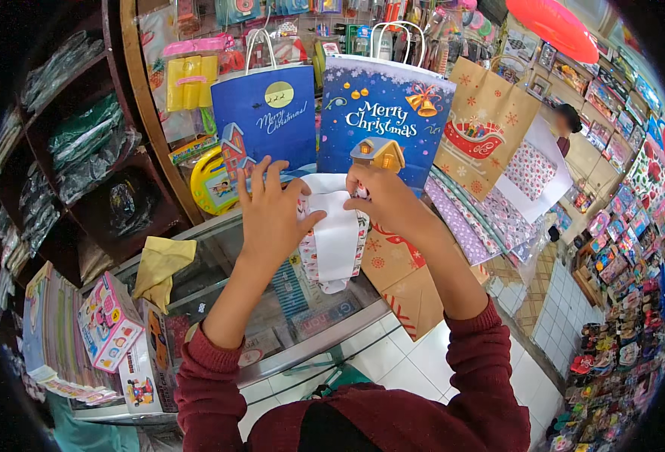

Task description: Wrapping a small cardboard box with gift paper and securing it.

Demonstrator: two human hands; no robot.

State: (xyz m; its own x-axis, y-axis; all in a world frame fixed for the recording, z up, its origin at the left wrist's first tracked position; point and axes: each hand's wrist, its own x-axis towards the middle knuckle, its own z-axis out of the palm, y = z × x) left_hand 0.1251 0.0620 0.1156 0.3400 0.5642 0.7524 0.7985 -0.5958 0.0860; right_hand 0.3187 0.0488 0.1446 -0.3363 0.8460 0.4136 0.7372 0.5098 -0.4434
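Note:
On the glass counter lies patterned wrapping paper (pixel 335 237), its white inner side up and its printed edges folded inward along both long sides. The fingers of my left hand (pixel 273 212) are spread at its upper left, the thumb resting on the white surface. With bent fingers and thumb, my right hand (pixel 386 198) pinches the paper's upper right edge. Whether anything lies inside the paper is hidden. Just beyond stand a dark blue paper gift bag (pixel 270 124) and a brighter blue Christmas gift bag (pixel 389 107).
A brown paper bag (pixel 400 277) lies at the counter's right edge, with another brown bag (pixel 479 130) and wrapping sheets (pixel 462 209) beyond. At left are a yellow cloth (pixel 163 268), a stack of books (pixel 66 333) and toy boxes (pixel 109 322). A person (pixel 567 124) is in the right background.

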